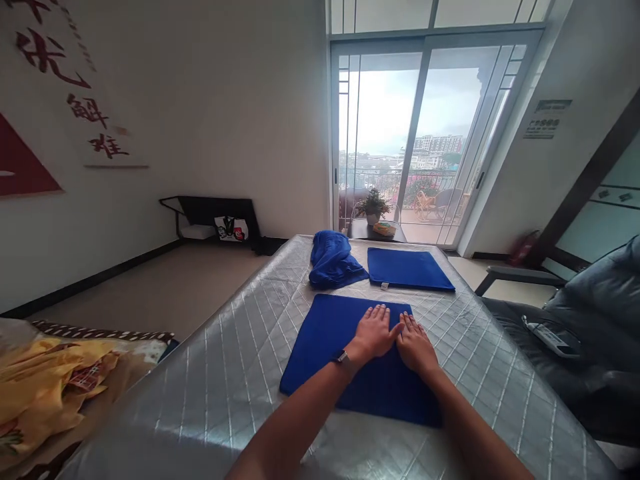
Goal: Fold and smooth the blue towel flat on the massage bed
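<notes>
A flat blue cloth (pixel 320 353), roughly square, lies on the silver quilted surface (pixel 240 347) in front of me. My left hand (pixel 375 330) rests palm down on its upper right part, fingers stretched out. Beside it, my right hand (pixel 416 343) lies flat along the cloth's right edge, also with fingers extended. The two hands meet near the thumbs. Farther back is a second flat blue cloth (pixel 410 268) with a small white tag. Left of that one sits a crumpled blue cloth (pixel 334 259) in a loose heap.
Yellow fabric (pixel 45 380) lies piled at the lower left. A dark armchair (pixel 590 333) holding a white power strip (pixel 553 340) stands on the right. Beyond the far edge are a small table with a potted plant (pixel 373 205) and a sliding glass door (pixel 380 133).
</notes>
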A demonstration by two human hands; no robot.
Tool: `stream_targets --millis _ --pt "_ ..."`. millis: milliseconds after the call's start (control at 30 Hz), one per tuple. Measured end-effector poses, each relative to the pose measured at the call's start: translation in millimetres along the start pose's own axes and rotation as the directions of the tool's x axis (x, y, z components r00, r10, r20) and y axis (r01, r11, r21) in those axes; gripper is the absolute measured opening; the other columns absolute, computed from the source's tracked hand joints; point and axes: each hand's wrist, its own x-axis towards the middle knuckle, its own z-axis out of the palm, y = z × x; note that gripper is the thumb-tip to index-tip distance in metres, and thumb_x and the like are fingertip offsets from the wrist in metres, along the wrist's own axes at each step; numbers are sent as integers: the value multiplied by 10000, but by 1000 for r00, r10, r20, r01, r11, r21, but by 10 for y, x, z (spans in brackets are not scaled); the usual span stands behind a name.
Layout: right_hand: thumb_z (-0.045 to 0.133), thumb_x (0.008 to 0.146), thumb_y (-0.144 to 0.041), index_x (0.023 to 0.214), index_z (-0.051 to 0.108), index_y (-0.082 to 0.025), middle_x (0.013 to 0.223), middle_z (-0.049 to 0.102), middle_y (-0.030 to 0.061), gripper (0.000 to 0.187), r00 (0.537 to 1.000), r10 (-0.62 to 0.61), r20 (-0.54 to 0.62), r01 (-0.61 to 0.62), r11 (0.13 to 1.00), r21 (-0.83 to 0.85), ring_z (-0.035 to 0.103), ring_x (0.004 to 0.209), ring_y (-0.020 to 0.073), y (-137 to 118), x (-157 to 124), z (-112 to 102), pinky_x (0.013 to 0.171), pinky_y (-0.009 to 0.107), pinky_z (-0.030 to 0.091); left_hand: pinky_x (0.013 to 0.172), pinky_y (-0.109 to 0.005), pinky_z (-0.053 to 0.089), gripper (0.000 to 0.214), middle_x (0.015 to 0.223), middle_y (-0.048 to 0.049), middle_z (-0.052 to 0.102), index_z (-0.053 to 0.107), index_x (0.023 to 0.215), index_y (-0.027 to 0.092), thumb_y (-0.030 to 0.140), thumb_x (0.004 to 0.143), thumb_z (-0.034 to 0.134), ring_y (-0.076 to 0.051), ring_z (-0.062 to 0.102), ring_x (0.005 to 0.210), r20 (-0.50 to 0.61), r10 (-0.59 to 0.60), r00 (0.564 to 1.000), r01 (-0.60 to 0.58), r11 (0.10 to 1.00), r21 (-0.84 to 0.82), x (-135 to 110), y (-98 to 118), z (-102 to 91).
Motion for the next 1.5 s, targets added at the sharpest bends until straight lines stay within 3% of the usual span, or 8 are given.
stream_targets --millis 167,533,833,1033,1167,1300,1400,1500 --pt "250 979 -259 1555 261 -53 1637 196 126 612 1000 -21 -2 21 1000 -13 126 1516 217 26 -5 21 1220 384 134 1220 -395 195 742 1582 -135 347 337 1531 86 567 1030 75 -216 256 1488 21 36 999 -34 996 -80 -96 264 176" --pt "202 1012 -356 1548 270 -38 1622 247 122 627 999 47 -17 -47 999 -1 180 1506 217 -65 9 -59 1221 388 129 1227 -426 159 864 1617 -163 231 286 1545 46 668 986 67 -264 176 1508 79 -323 943 315 944 100 -1060 -1162 -245" --pt "202 1003 -350 1537 318 -64 1615 246 105 617 994 -63 -90 62 998 -16 152 1510 206 -161 -703 -175 1233 427 127 1218 -421 197 854 1610 -174 242 286 1543 36 666 994 110 -273 200 1501 30 -322 946 315 938 143 -1306 -1271 -261" --pt "213 1004 -453 1554 285 -104 1623 221 74 655 998 -50 -30 53 994 97 148 1507 201 -123 -1207 12 1230 428 186 1224 -420 194 842 1597 -146 297 336 1533 66 663 991 94 -264 223 1496 16 -274 962 268 952 147 -1226 -957 -388" --pt "241 997 -453 1549 310 -117 1618 231 84 650 998 -47 -52 53 993 107 162 1505 220 -97 -1194 89 1223 465 199 1220 -383 211 761 1598 -127 299 348 1532 96 597 1022 85 -223 232 1495 48 17 999 -18 1000 19 -1082 -265 -338" --pt "218 992 -365 1535 343 -105 1607 268 93 615 996 -84 -38 87 993 76 161 1504 216 -85 -1188 76 1226 459 190 1230 -356 154 741 1599 -122 296 326 1538 98 594 1029 118 -201 196 1504 24 257 966 -253 961 -112 -895 360 -185" --pt "182 992 -358 1549 308 -111 1615 250 70 622 998 -68 0 68 997 42 152 1504 195 -92 -1201 28 1231 419 180 1232 -363 148 764 1597 -135 290 315 1539 81 614 1023 135 -209 197 1503 33 274 961 -264 948 -176 -851 461 -124" --pt "193 996 -441 1555 271 -93 1624 195 68 663 998 -42 40 42 999 19 143 1505 201 -115 -1202 -21 1233 413 175 1234 -363 141 750 1609 -114 256 287 1553 108 620 1022 154 -201 177 1508 66 242 968 -226 954 -195 -970 236 -170"
